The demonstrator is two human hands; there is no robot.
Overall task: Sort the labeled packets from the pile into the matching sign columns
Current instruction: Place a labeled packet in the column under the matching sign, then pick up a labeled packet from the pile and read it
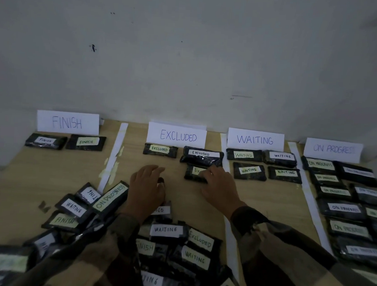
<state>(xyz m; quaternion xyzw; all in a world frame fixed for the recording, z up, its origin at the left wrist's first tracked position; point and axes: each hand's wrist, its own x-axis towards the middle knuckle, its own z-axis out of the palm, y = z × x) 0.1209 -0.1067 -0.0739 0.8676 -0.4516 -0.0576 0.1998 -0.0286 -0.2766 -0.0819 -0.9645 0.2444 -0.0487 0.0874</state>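
Four paper signs stand along the wall: FINISH (68, 122), EXCLUDED (176, 135), WAITING (255, 139) and ON PROGRESS (333, 149). Dark labelled packets lie in columns below them. The mixed pile (173, 245) covers the near table. My right hand (219, 186) grips the right end of an EXCLUDED packet (193, 172), which lies flat under two others in the EXCLUDED column. My left hand (147, 188) curls over another packet (161, 210) at the top of the pile. Its label shows only the letters "DED".
White paper strips (112, 158) (223, 166) (307, 192) divide the wooden table into columns. The FINISH column holds two packets (86, 142), WAITING several (249, 170), ON PROGRESS many (343, 208). A grey wall rises right behind the signs.
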